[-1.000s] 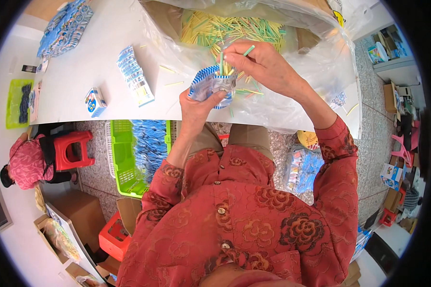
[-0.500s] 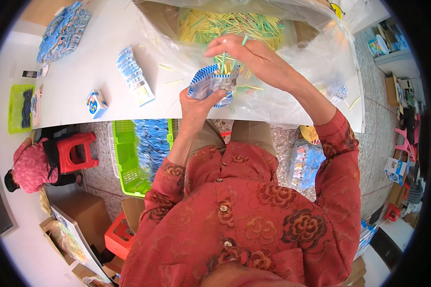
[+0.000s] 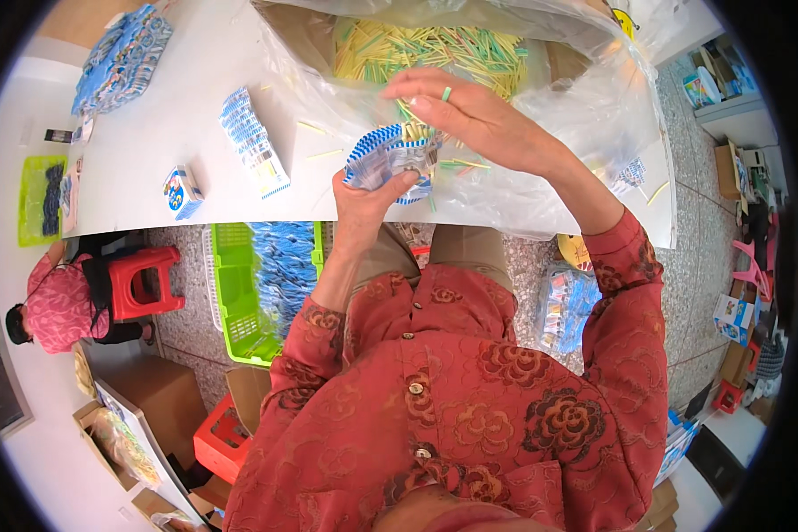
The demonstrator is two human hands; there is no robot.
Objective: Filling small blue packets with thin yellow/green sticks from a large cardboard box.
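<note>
My left hand (image 3: 368, 199) is closed around a small bundle of blue-and-white striped plastic pouches (image 3: 374, 152), thumb pressed on the front. The pouch mouth faces away from me, and pale yellow stick ends (image 3: 414, 133) poke out of it. Directly above that opening is my right hand (image 3: 483, 122), palm down, fingers stretched to the left. A thin green stick (image 3: 446, 93) shows between its fingers, most of it hidden by the hand. Beyond both hands lies a large heap of thin yellow and green straw-like sticks (image 3: 430, 53) in a box lined with clear plastic (image 3: 301, 84).
On the white table (image 3: 319, 195) lie a fanned row of pouches (image 3: 254, 142), a small pouch stack (image 3: 182, 192), loose sticks and a blue pouch pile (image 3: 122, 58). Below stands a green crate (image 3: 244, 332) of filled blue packs. A person in pink (image 3: 69, 306) is beside a red stool (image 3: 146, 282).
My right hand has lowered slightly, and the green stick in it has sunk toward the pouch opening. The pouch bundle in my left hand has tilted a little and its mouth looks rounder.
</note>
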